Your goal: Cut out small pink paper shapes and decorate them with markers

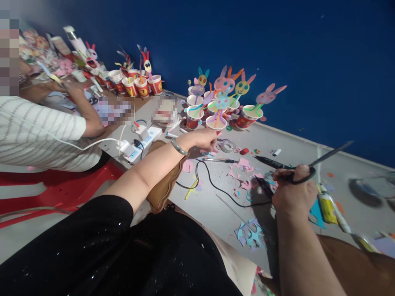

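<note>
My left hand (207, 140) is stretched forward over the table, just in front of a paper cup (216, 122) with a blue bunny figure (222, 101) in it. Its fingers are curled; a small red bit shows at their tips, and I cannot make out what it is. My right hand (293, 187) is closed around the dark handles of scissors (331, 156), whose blades point up and to the right. Beside that hand lie a black pen (271, 162) and pink paper scraps (245, 181). A roll of clear tape (227, 146) lies right of my left hand.
Several bunny cups stand along the blue wall (308, 61). A power strip (145, 144), a black cable (212, 187), blue scraps (251, 234) and a yellow glue tube (327, 207) lie on the table. At left, a person in a striped top (43, 127) works beside a red chair (61, 185).
</note>
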A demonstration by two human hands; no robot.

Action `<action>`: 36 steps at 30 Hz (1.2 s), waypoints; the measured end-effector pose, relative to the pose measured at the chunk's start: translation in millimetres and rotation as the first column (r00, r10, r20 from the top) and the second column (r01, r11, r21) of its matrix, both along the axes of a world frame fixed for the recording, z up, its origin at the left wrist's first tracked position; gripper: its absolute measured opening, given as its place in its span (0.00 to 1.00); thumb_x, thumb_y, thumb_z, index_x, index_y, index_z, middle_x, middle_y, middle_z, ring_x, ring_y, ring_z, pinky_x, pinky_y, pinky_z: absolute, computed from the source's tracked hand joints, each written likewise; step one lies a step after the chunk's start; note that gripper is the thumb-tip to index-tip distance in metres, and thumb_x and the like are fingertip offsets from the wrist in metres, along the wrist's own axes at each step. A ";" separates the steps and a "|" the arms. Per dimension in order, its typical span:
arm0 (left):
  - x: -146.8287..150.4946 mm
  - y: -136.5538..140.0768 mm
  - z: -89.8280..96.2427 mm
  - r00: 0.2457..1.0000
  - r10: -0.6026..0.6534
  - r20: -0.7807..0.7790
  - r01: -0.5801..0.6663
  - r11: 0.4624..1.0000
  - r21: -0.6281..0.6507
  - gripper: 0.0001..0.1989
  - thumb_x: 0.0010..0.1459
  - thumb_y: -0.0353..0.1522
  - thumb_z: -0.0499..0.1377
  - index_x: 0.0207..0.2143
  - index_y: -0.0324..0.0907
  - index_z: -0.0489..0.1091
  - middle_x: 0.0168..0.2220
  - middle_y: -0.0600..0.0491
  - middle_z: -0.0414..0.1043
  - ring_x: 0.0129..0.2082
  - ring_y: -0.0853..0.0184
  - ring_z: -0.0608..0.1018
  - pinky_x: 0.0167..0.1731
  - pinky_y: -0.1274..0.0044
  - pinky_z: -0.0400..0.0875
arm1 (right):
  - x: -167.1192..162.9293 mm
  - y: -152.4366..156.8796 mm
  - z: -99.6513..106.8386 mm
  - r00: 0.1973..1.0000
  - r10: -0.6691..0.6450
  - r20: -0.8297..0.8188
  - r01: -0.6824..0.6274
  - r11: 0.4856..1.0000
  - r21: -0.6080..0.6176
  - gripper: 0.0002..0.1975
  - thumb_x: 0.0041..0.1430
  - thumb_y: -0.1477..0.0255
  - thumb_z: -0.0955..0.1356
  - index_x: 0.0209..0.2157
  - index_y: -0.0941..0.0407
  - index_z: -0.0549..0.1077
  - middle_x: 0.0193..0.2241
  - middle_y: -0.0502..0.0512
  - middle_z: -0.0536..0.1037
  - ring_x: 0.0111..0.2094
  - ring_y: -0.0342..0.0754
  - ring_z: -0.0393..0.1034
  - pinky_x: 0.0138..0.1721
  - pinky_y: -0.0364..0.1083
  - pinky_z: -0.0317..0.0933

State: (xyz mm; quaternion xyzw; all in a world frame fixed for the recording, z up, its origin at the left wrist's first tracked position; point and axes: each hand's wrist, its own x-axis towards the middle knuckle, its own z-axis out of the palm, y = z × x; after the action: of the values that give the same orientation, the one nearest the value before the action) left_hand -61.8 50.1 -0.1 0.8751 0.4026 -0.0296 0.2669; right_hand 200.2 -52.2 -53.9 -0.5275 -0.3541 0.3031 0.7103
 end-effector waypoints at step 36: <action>4.7 -0.2 -3.6 0.974 0.046 -0.221 -0.041 0.999 0.030 0.16 0.39 0.26 0.65 0.35 0.36 0.77 0.30 0.51 0.74 0.29 0.68 0.70 0.30 0.75 0.59 | -0.3 -1.5 -1.2 0.999 0.005 0.050 -0.004 1.000 -0.027 0.26 0.49 0.49 0.71 0.17 0.57 0.67 0.15 0.47 0.69 0.18 0.41 0.62 0.21 0.43 0.55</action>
State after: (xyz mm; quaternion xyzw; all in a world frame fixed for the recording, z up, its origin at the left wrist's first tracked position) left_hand -57.0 49.9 -3.6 0.8607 0.4492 -0.1159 0.2098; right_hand 199.9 -53.7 -55.2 -0.5436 -0.3688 0.2960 0.6935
